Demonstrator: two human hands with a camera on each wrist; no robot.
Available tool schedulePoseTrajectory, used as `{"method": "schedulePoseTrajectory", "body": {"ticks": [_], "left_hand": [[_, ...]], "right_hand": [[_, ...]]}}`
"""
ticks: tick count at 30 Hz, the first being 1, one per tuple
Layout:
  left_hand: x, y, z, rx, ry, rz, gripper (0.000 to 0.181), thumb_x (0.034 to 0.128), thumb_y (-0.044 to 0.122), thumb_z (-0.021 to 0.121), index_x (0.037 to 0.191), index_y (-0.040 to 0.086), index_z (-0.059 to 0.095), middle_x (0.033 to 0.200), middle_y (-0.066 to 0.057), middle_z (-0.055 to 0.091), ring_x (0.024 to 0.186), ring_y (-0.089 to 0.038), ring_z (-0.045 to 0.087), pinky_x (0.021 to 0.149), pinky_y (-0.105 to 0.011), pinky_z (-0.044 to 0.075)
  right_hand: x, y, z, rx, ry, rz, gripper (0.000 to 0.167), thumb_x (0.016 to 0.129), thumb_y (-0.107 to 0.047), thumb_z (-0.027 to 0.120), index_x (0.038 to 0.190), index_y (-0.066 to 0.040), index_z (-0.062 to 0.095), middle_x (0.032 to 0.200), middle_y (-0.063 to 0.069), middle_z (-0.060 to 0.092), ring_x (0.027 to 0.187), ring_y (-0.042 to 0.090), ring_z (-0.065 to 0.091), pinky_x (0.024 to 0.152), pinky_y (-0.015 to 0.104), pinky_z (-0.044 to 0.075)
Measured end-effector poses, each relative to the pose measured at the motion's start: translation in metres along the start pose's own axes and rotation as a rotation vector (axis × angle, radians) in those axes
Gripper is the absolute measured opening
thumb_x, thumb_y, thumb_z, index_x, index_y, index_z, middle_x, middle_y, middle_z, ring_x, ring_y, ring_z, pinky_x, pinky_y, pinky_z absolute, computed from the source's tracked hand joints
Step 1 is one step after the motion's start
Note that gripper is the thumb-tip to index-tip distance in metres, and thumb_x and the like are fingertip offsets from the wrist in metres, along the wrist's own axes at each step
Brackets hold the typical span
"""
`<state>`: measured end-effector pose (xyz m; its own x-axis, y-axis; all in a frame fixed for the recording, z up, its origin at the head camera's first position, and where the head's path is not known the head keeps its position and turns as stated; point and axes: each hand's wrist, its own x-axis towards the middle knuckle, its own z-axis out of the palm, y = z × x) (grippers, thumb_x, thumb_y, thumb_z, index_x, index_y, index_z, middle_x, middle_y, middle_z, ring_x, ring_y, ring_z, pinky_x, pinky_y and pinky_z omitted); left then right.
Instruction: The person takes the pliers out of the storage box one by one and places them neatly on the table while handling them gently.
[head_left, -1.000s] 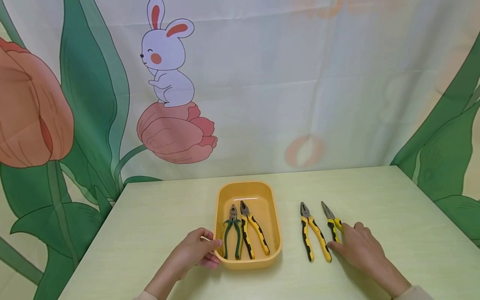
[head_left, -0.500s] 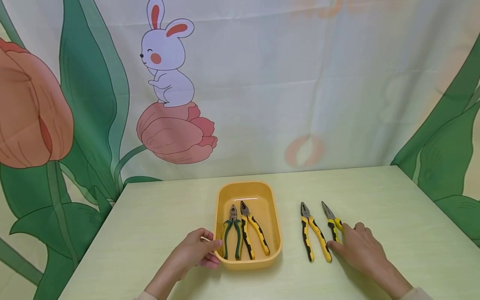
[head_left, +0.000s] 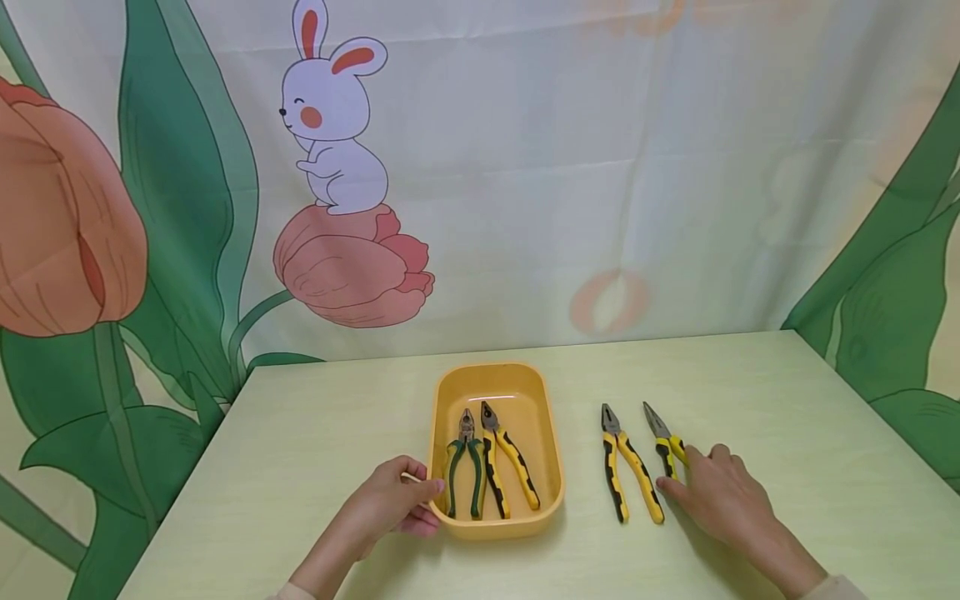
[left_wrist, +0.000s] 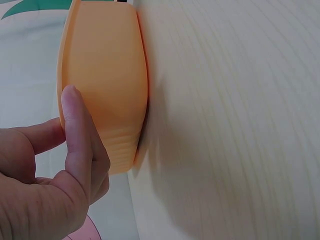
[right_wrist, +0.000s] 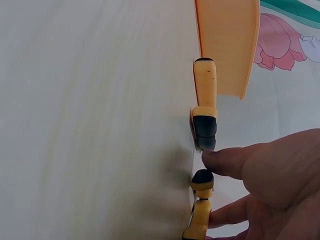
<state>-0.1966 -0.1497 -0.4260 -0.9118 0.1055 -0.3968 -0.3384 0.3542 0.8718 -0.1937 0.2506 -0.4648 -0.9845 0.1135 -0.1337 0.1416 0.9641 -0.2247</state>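
My left hand (head_left: 384, 502) grips the near left corner of a yellow plastic tray (head_left: 501, 530), thumb over the rim and fingers beneath the outside wall. Inside lie green-handled pliers (head_left: 477, 479) and yellow-and-black combination pliers (head_left: 516, 461). Over on the right, my right hand (head_left: 723, 500) holds the handles of long-nose pliers (head_left: 662, 433), which lie on the table; it hides part of them. The right wrist view shows the thumb on one side of the handles (right_wrist: 201, 220) and fingers on the other. Another pair of combination pliers (head_left: 634, 467) lies just left of that hand.
The pale wooden table (head_left: 337, 417) extends around the tray on all sides. Behind it hangs a cloth backdrop (head_left: 525, 208) printed with tulips and a rabbit.
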Motion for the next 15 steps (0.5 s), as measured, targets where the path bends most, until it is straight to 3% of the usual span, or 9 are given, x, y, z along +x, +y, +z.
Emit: {"method": "schedulePoseTrajectory", "body": {"ticks": [10,15], "left_hand": [[0.0009,-0.0008,-0.0005,0.006,0.006,0.006,0.023,0.1016,0.011,0.067,0.111,-0.002,0.051,0.084,-0.015,0.065,0.062,-0.019,0.066,0.059,-0.03,0.062],[0.0021,-0.0013,-0.0007,0.011,0.009,0.005,0.023,0.1014,0.012,0.067,0.111,-0.002,0.051,0.083,-0.014,0.065,0.063,-0.019,0.066,0.059,-0.03,0.062]], "right_hand": [[-0.0014,0.001,-0.0015,0.031,0.017,0.0,0.064,0.097,-0.047,0.07,0.118,0.012,0.06,0.094,0.021,0.05,0.083,0.033,0.05,0.06,0.04,0.047],[-0.0019,-0.0001,-0.0037,0.017,0.036,0.005,0.068,0.097,-0.046,0.07,0.125,0.015,0.057,0.099,0.025,0.053,0.088,0.037,0.052,0.066,0.045,0.05]]}}
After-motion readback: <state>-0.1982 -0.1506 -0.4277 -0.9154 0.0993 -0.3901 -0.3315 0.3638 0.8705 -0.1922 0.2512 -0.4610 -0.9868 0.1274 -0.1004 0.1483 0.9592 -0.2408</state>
